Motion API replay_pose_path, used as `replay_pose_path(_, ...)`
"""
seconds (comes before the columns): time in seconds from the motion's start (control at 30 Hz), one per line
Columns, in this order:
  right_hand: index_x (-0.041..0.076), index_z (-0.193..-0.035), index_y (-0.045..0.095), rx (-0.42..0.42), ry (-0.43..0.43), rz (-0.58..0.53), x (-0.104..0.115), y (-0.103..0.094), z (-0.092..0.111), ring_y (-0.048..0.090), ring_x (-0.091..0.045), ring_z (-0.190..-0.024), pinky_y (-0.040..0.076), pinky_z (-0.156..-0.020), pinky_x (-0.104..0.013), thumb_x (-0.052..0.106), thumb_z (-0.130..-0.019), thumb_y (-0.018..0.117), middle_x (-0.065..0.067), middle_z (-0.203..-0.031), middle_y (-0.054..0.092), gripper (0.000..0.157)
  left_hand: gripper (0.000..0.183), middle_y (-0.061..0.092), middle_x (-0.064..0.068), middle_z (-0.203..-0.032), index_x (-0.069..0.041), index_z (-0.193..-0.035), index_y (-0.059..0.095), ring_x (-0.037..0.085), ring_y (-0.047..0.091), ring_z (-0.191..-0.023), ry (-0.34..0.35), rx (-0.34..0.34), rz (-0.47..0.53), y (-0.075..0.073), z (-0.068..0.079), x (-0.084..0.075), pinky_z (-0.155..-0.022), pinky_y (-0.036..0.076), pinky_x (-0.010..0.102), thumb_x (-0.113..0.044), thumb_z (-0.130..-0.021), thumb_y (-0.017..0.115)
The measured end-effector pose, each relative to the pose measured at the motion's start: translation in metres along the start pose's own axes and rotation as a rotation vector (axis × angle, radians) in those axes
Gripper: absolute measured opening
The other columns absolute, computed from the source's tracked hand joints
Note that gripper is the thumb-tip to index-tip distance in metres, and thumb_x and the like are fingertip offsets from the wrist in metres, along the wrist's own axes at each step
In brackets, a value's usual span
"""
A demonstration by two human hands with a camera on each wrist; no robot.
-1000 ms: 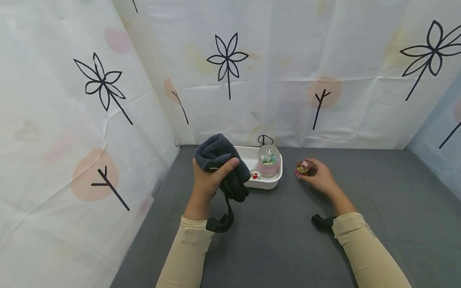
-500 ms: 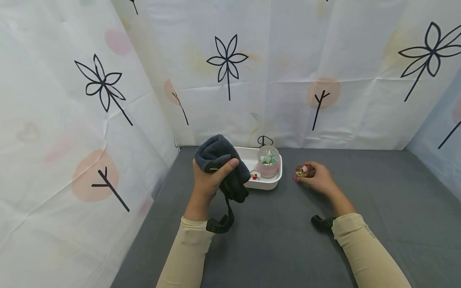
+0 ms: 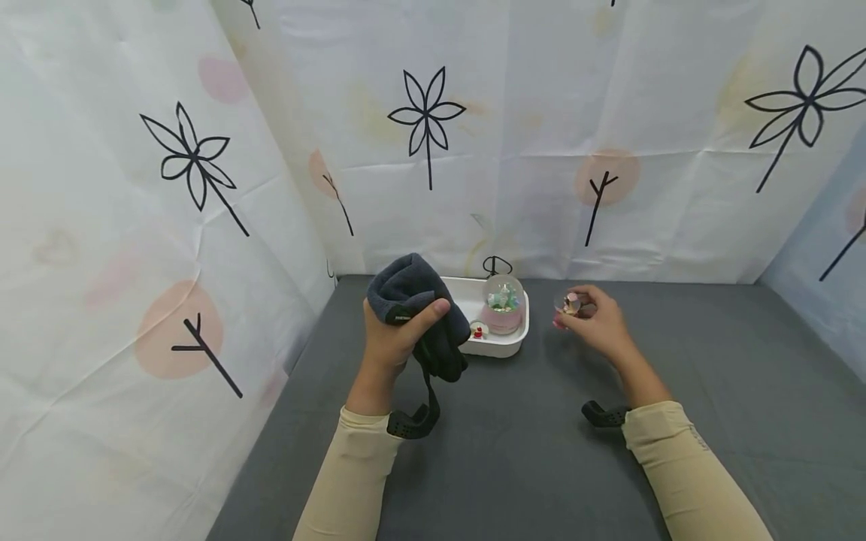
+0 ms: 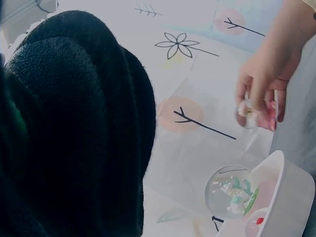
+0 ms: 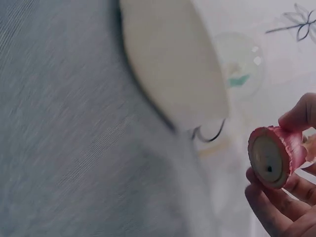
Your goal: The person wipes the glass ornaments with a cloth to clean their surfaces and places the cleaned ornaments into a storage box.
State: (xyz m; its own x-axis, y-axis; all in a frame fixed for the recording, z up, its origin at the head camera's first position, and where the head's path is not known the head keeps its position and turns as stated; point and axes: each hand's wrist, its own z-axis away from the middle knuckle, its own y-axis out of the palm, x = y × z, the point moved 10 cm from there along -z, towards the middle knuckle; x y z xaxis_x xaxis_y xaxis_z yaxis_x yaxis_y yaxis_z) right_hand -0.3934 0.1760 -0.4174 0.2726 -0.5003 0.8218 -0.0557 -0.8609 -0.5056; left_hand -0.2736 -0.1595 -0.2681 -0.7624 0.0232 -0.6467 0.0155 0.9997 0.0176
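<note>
My left hand (image 3: 395, 338) grips a bundled dark grey fleece cloth (image 3: 409, 285) with a small label, raised over the left end of a white tray. The same cloth (image 4: 74, 123) fills much of the left wrist view. To the right of the tray, my right hand (image 3: 604, 327) holds a small snow globe (image 3: 567, 303) between thumb and fingers. Its pink base (image 5: 269, 158) faces the right wrist camera, showing a pale underside with a small dark spot. Inside the tray (image 3: 497, 349) stand a larger snow globe (image 3: 502, 319) with a pink base and a tiny one (image 3: 478, 330) with a red figure.
Grey cloth (image 3: 501, 451) covers the table. A white patterned sheet (image 3: 534, 218) hangs along the back, and another (image 3: 203, 248) on the left. My left arm and cloth hide part of the tray. Black wrist straps (image 3: 605, 415) sit at both cuffs.
My right hand has lifted the small snow globe slightly and turned it, so its clear dome now shows. The left hand keeps the cloth in nearly the same place.
</note>
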Motion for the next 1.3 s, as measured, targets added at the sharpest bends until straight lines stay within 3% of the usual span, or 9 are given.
replay_pose_path(0.13,0.002,-0.144,0.056,0.006,-0.038,-0.054,0.023,-0.003,0.002,0.066,0.001,-0.089,0.055,-0.070,-0.019,0.016,-0.095,0.081,-0.019,-0.117,0.060,0.057,0.024,0.070,0.005,-0.084,0.003,-0.091,0.071,0.019,0.070,-0.071,0.004,0.007,0.008,0.001,0.001,0.000,-0.069,0.058,0.033,-0.015,-0.087,0.087)
replay_pose_path(0.23,0.002,-0.141,0.059,-0.017,-0.105,-0.056,0.044,-0.007,0.005,0.066,0.000,-0.089,0.054,-0.073,-0.016,0.013,-0.093,0.082,-0.021,-0.117,0.065,0.054,0.018,0.070,0.005,-0.084,0.002,-0.091,0.072,0.020,0.071,-0.070,0.003,0.009,0.008,0.002,0.002,0.000,-0.069,0.058,0.033,-0.008,-0.086,0.086)
replay_pose_path(0.43,-0.001,-0.127,0.062,-0.045,-0.293,-0.023,0.102,-0.013,0.023,0.063,-0.004,-0.091,0.055,-0.081,-0.014,0.001,-0.085,0.086,-0.017,-0.113,0.070,0.048,0.022,0.071,0.005,-0.084,0.001,-0.092,0.072,0.020,0.071,-0.071,-0.010,0.004,-0.006,0.001,0.002,0.003,-0.069,0.058,0.033,-0.013,-0.086,0.088)
replay_pose_path(0.6,-0.002,-0.115,0.067,-0.026,-0.476,-0.125,0.150,-0.015,0.042,0.066,-0.004,-0.093,0.059,-0.085,-0.018,-0.012,-0.079,0.085,-0.013,-0.105,0.069,0.041,0.023,0.071,0.007,-0.084,0.000,-0.093,0.073,0.021,0.071,-0.071,-0.013,0.016,-0.015,0.002,0.000,0.003,-0.067,0.059,0.034,-0.015,-0.086,0.088)
replay_pose_path(0.73,0.000,-0.111,0.070,0.036,-0.581,-0.214,0.179,-0.008,0.055,0.069,-0.008,-0.094,0.059,-0.086,-0.019,-0.016,-0.077,0.085,-0.010,-0.105,0.070,0.041,0.023,0.072,0.006,-0.085,0.000,-0.094,0.072,0.020,0.071,-0.071,-0.036,0.026,-0.012,0.004,0.002,0.005,-0.067,0.059,0.034,-0.014,-0.086,0.088)
replay_pose_path(0.87,0.001,-0.110,0.071,0.090,-0.630,-0.278,0.199,0.005,0.061,0.070,-0.011,-0.094,0.060,-0.086,-0.022,-0.017,-0.075,0.086,-0.009,-0.106,0.070,0.043,0.022,0.071,0.005,-0.085,0.000,-0.094,0.072,0.019,0.070,-0.073,-0.060,0.024,-0.019,0.005,0.003,0.008,-0.067,0.059,0.033,-0.010,-0.084,0.088)
replay_pose_path(1.03,0.001,-0.110,0.071,0.129,-0.669,-0.341,0.219,0.022,0.062,0.067,-0.014,-0.095,0.060,-0.083,-0.025,-0.017,-0.074,0.086,-0.011,-0.109,0.071,0.043,0.021,0.069,0.009,-0.085,-0.002,-0.094,0.072,0.021,0.067,-0.073,-0.044,0.054,-0.049,0.009,0.003,0.007,-0.067,0.058,0.033,-0.012,-0.085,0.089)
replay_pose_path(1.3,0.002,-0.112,0.071,0.139,-0.731,-0.362,0.237,0.035,0.064,0.067,-0.016,-0.093,0.061,-0.087,-0.026,-0.016,-0.075,0.086,-0.011,-0.107,0.071,0.044,0.032,0.066,0.011,-0.085,-0.001,-0.096,0.070,0.021,0.063,-0.073,-0.023,0.068,-0.037,0.010,0.002,0.008,-0.068,0.057,0.032,-0.025,-0.088,0.089)
